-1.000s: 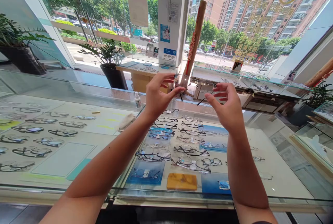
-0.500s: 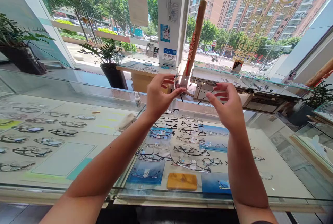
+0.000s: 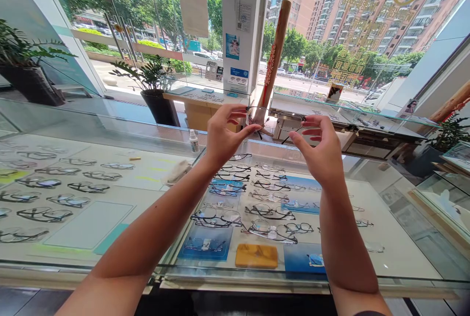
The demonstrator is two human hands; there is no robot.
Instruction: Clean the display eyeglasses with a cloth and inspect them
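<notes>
Nearest, the two forearms reach over a glass-topped counter [image 3: 398, 245], placed as they were half a second ago. Under the glass, an orange block [image 3: 256, 256] lies close to the near edge, and beyond it rows of display spectacles [image 3: 270, 212] stay unchanged. To the left, a crumpled cloth [image 3: 178, 173] and, farther back, a small white bottle [image 3: 194, 141] keep their places.

Past these, the left hand [image 3: 224, 132] and right hand [image 3: 323, 147] hold a pair of glasses [image 3: 273, 112] up in the air above the counter's far side, each grasping one end of the frame between thumb and fingers. The frame has tilted slightly: its temple tips now show a little higher and farther right than before.

Behind it, the leaning wooden post [image 3: 275, 56] has not moved. Outside, a dark shape on the road beyond the window has gone.
</notes>
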